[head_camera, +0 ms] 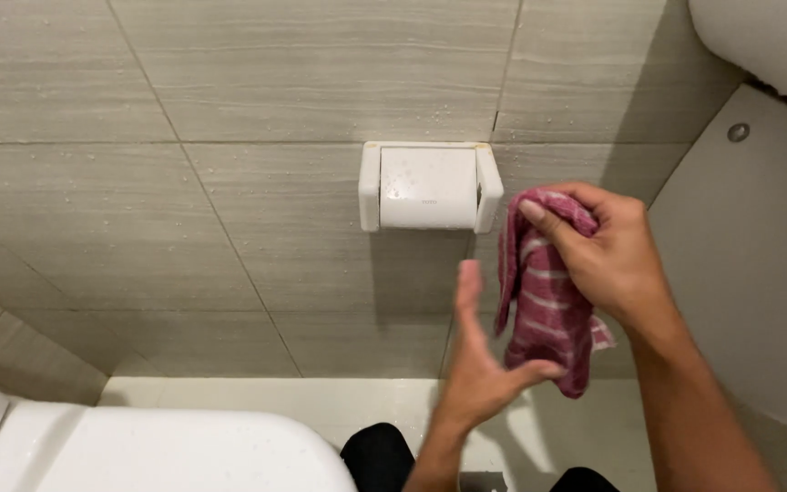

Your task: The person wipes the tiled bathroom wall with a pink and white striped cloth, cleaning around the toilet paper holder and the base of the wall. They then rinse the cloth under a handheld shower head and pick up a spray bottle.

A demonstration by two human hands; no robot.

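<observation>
As right hand (pixel 614 260) grips it, striped cloth (pixel 544 301) hangs vertically.

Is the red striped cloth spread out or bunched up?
Bunched: the striped cloth hangs crumpled from the right hand, with the left hand open beside it.

No packages, signs or screens show anywhere in the frame. The only label-like mark is a small grey line of print (pixel 429 201), too small to make out, low on the front of the white toilet-paper holder's cover (pixel 428 178). That holder is a rounded rectangular box fixed to the grey tiled wall (pixel 229 210), just above the middle of the frame.
</observation>
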